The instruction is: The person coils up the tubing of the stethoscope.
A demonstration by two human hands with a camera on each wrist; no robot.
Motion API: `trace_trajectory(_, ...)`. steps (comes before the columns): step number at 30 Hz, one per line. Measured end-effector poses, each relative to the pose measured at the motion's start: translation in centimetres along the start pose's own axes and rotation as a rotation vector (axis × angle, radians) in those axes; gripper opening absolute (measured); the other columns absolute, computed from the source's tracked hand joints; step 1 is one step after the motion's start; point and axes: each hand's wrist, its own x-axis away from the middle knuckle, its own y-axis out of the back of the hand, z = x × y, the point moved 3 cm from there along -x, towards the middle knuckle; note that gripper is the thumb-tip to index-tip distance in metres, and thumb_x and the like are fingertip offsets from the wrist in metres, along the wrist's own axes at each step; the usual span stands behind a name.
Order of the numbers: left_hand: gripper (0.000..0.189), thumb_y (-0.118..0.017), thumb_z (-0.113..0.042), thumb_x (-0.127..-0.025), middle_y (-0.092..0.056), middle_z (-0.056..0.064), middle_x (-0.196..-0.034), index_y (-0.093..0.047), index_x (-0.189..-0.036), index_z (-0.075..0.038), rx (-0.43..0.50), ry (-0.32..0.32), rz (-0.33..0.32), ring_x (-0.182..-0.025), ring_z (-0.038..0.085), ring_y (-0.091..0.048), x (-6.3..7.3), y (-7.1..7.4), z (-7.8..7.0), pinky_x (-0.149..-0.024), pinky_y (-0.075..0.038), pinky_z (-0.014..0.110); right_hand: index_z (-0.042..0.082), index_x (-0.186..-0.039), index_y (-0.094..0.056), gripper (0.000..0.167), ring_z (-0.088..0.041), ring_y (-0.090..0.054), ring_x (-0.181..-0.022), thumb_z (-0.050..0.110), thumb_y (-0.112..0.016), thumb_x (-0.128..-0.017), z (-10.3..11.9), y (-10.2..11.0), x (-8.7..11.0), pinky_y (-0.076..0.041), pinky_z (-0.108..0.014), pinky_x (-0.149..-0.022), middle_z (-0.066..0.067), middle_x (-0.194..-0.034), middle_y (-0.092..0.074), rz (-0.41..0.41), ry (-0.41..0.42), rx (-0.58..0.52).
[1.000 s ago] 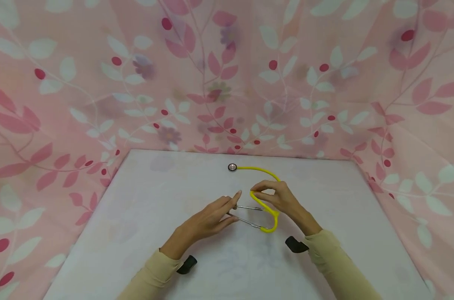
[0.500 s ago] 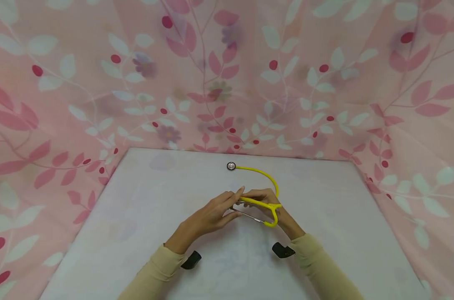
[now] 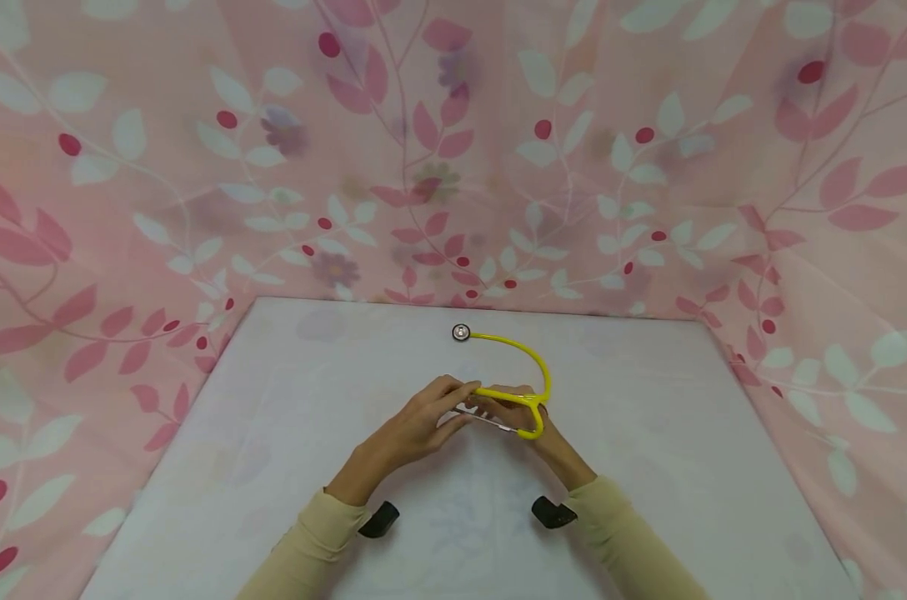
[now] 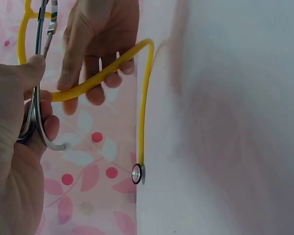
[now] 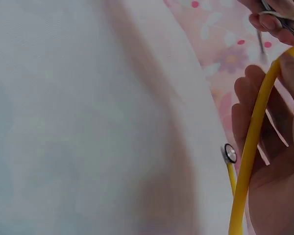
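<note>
A yellow stethoscope (image 3: pixel 548 383) is folded between both hands. My left hand (image 3: pixel 423 421) pinches its metal ear tubes (image 4: pixel 37 90), with the tubing doubled back to these fingers; a pale eartip (image 4: pixel 60 147) sticks out below in the left wrist view. My right hand (image 5: pixel 277 178) lies behind the tubing, its fingers fairly straight and the thumb touching the tube. From there the free tubing (image 4: pixel 144 112) bends down to the table. At its far end the round chest piece (image 3: pixel 461 332), dark-rimmed with a silver face, rests on the table.
The white table (image 3: pixel 311 367) ends at a pink curtain (image 3: pixel 393 167) with a leaf pattern behind and at the sides. Small black devices (image 3: pixel 379 520) hang by both wrists, just below the sleeves (image 3: pixel 307 533).
My right hand has brought the tubing leftwards against the ear tubes at my left hand, then let its own grip loosen behind it. The chest piece has stayed in place.
</note>
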Motion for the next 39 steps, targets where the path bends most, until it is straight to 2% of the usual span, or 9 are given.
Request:
trace_trajectory(6, 0.060, -0.074, -0.015, -0.088, -0.058, 0.007, -0.114, -0.051, -0.143, -0.009, -0.119, 0.033, -0.061, -0.101, 0.014, -0.057, 0.2, 0.1, 1.3, -0.082, -0.053, 0.019, -0.003, -0.124, -0.066, 0.033, -0.027, -0.070, -0.084, 0.000, -0.065, -0.091, -2.8, -0.8, 2.0, -0.058, -0.029, -0.072, -0.019, -0.103, -0.074, -0.030, -0.075, 0.106)
trace_trajectory(9, 0.060, -0.076, -0.011, -0.085, -0.059, 0.008, -0.111, -0.054, -0.140, -0.007, -0.158, 0.048, -0.105, -0.098, 0.014, -0.055, 0.4, 0.0, 2.2, -0.079, -0.053, 0.020, 0.007, -0.119, -0.072, 0.031, -0.015, -0.069, -0.093, 0.008, -0.072, -0.088, -3.0, -1.4, 3.1, -0.056, -0.022, -0.078, -0.010, -0.106, -0.075, -0.053, -0.106, 0.268)
trace_trajectory(12, 0.059, -0.077, -0.010, -0.084, -0.059, 0.009, -0.110, -0.055, -0.138, -0.006, -0.172, 0.064, -0.117, -0.097, 0.015, -0.056, 0.8, -0.3, 2.8, -0.078, -0.054, 0.021, 0.009, -0.116, -0.073, 0.032, -0.006, -0.065, -0.088, 0.009, -0.076, -0.084, -2.1, -1.8, 4.0, -0.054, -0.018, -0.073, -0.004, -0.099, -0.076, -0.053, -0.053, 0.456)
trace_trajectory(16, 0.059, -0.077, -0.009, -0.083, -0.058, 0.008, -0.111, -0.055, -0.138, -0.006, -0.187, 0.112, -0.107, -0.099, 0.016, -0.056, 1.2, -0.6, 3.6, -0.081, -0.055, 0.023, 0.008, -0.113, -0.075, 0.032, -0.001, -0.056, -0.069, 0.006, -0.078, -0.081, -0.1, -2.0, 4.5, -0.049, -0.016, -0.061, 0.001, -0.084, -0.073, -0.020, -0.011, 0.550)
trace_trajectory(19, 0.059, -0.077, -0.009, -0.083, -0.058, 0.007, -0.112, -0.056, -0.139, -0.008, -0.197, 0.151, -0.098, -0.100, 0.015, -0.056, 1.4, -0.7, 4.2, -0.083, -0.055, 0.023, 0.009, -0.112, -0.075, 0.030, 0.000, -0.055, -0.067, 0.007, -0.078, -0.082, 1.4, -2.2, 4.5, -0.048, -0.014, -0.059, 0.003, -0.082, -0.070, 0.012, -0.017, 0.579)
trace_trajectory(23, 0.057, -0.076, -0.011, -0.086, -0.059, 0.008, -0.112, -0.056, -0.139, -0.009, -0.200, 0.170, -0.076, -0.101, 0.016, -0.055, 1.6, -0.7, 4.7, -0.083, -0.054, 0.025, 0.013, -0.108, -0.077, 0.024, -0.001, -0.055, -0.064, 0.015, -0.077, -0.084, 3.9, -2.3, 4.2, -0.045, -0.013, -0.058, 0.007, -0.080, -0.068, 0.022, 0.006, 0.704)
trace_trajectory(29, 0.056, -0.076, -0.007, -0.084, -0.059, 0.006, -0.108, -0.058, -0.137, -0.008, -0.239, 0.129, -0.067, -0.095, 0.015, -0.055, 1.8, -0.8, 4.3, -0.081, -0.054, 0.025, 0.020, -0.099, -0.078, 0.016, -0.001, -0.056, -0.068, 0.017, -0.077, -0.083, 6.8, -2.1, 3.0, -0.046, -0.017, -0.056, 0.011, -0.081, -0.067, -0.017, 0.142, 0.914)
trace_trajectory(33, 0.052, -0.075, -0.007, -0.085, -0.059, 0.006, -0.105, -0.059, -0.134, -0.007, -0.274, 0.100, -0.053, -0.091, 0.014, -0.055, 1.7, -1.2, 3.8, -0.080, -0.053, 0.024, 0.021, -0.099, -0.078, 0.016, -0.002, -0.057, -0.068, 0.020, -0.078, -0.083, 7.5, -2.0, 1.9, -0.045, -0.017, -0.053, 0.011, -0.082, -0.067, -0.029, 0.225, 0.959)
trace_trajectory(39, 0.046, -0.073, -0.010, -0.088, -0.060, 0.005, -0.104, -0.061, -0.132, -0.008, -0.262, 0.099, -0.034, -0.087, 0.013, -0.058, 1.8, -1.5, 2.9, -0.079, -0.054, 0.026, 0.020, -0.102, -0.078, 0.019, -0.005, -0.062, -0.072, 0.022, -0.079, -0.083, 7.9, -1.1, 0.0, -0.052, -0.020, -0.057, 0.007, -0.087, -0.068, -0.021, 0.254, 0.974)
